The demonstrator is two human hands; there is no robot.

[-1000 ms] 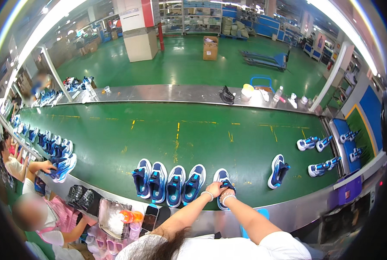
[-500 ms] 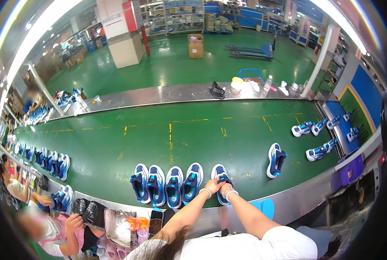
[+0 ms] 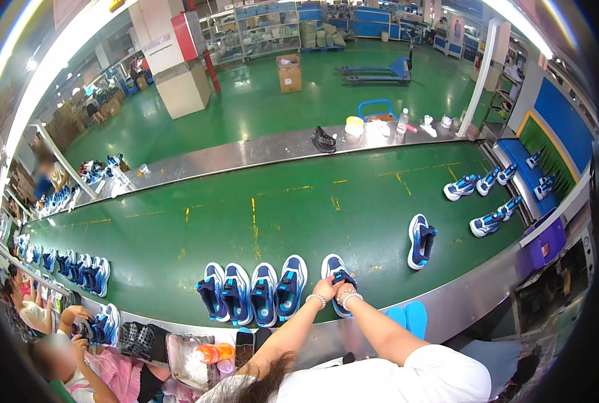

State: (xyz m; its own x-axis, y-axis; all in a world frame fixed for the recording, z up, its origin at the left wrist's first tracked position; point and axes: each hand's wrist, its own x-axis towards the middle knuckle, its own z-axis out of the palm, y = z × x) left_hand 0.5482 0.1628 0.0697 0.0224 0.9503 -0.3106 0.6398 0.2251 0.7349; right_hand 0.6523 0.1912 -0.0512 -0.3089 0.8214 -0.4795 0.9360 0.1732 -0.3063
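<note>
A blue and white sneaker [image 3: 332,264] sits on the green belt in front of me, toe pointing away. My left hand [image 3: 325,289] has its fingers closed on the upper near the shoe's opening. Close beside it, my right hand [image 3: 345,291] also grips the upper at the opening, and the two hands nearly touch. The fingertips are partly hidden against the dark upper. Left of my hands stands a row of several matching sneakers [image 3: 264,285], toes away from me. A single sneaker [image 3: 420,242] stands apart on the belt to the right.
Blue insole-shaped pieces [image 3: 415,319] lie on the metal edge [image 3: 464,302] by my right forearm. A tray [image 3: 182,366] with an orange bottle [image 3: 215,353] is at lower left, beside a co-worker [image 3: 78,363] handling a shoe. More sneakers stand at the belt's right end [image 3: 494,218] and far left.
My view has turned slightly, shifting the scene. Both hands stay at the same sneaker, the left slightly lower over its opening. The co-worker at lower left has raised both hands to a shoe.
</note>
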